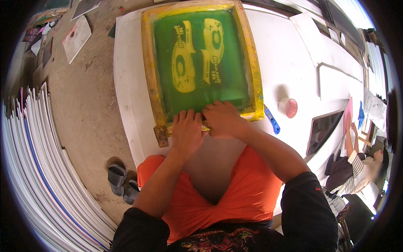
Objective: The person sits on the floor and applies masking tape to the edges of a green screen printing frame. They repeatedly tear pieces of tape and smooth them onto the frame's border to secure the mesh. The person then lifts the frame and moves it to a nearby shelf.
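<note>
A wooden screen printing frame (255, 69) with yellow-stained rails lies on the white table (128, 90) before me. Its green mesh (163, 54) carries two yellow oval designs with lettering. My left hand (187, 131) curls its fingers over the near rail, left of its middle. Close beside it, my right hand (224, 120) bends over the same rail, fingertips at the mesh edge. Between the hands shows a small pale strip, too covered to make out. Right of the frame's near corner lies a blue utility knife (272, 120); a pinkish cup (289, 107) stands beyond it.
Stacked white sheets (42, 155) line the floor at left, with dark sandals (117, 174) near them. A dark framed panel (325, 131) and white boards (340, 82) lie on the right. Another person (357, 170) works at the far right, arms reaching to a pink panel (348, 114).
</note>
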`<act>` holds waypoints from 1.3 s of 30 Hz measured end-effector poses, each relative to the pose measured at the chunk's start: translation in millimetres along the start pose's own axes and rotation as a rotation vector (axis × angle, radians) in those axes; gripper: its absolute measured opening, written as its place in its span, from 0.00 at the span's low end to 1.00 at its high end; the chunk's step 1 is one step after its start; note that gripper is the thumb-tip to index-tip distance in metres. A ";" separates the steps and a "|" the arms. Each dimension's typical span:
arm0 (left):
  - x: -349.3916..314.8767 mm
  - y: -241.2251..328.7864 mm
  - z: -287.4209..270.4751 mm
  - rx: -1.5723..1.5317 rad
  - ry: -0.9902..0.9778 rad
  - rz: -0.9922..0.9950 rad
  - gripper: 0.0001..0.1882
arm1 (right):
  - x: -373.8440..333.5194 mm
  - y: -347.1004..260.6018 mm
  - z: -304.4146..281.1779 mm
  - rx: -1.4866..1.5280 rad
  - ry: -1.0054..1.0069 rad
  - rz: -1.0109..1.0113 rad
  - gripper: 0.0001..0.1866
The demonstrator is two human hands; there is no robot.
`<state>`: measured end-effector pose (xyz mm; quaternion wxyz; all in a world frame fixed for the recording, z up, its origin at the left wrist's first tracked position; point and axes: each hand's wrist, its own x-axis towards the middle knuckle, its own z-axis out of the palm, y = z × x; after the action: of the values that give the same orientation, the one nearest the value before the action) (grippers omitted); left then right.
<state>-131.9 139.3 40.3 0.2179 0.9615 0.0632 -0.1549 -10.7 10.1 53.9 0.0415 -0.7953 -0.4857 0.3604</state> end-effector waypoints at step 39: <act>-35.6 -38.7 -47.6 0.030 0.129 -0.080 0.36 | 32.4 20.0 -29.2 -0.168 -0.307 0.104 0.11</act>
<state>-159.9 192.9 77.2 0.1928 0.9694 0.1132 -0.1019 30.7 33.9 49.8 -0.1183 -0.7558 -0.4729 0.4373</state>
